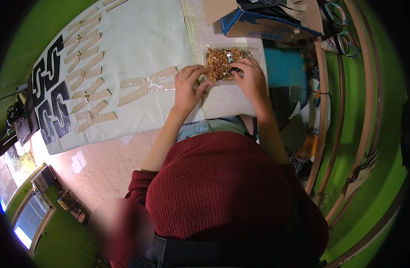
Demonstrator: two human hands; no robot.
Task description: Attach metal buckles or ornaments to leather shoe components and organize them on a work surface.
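A clear plastic tray [260, 52] stands on the table in front of me, heaped with small gold-coloured metal ornaments [219, 62]. My right hand [250, 78] reaches over its right side, thumb and fingers curled together among the pieces. Something dark shows by those fingertips, too small to name. At the tray's left edge is my left hand [189, 87], its fingers stretched toward the gold pieces and its thumb apart, with nothing seen in it. Just left of that hand lies a shiny beige strap piece [148, 84], shaped like a wide X.
Several similar beige strap pieces [86, 96], some with gold ornaments, form a column on the white-covered table [147, 40]. Black curved cut-outs [57, 100] lie at its left end. A blue cardboard box [267, 24] of cut material stands behind the tray. Wooden rails [323, 85] rise at right.
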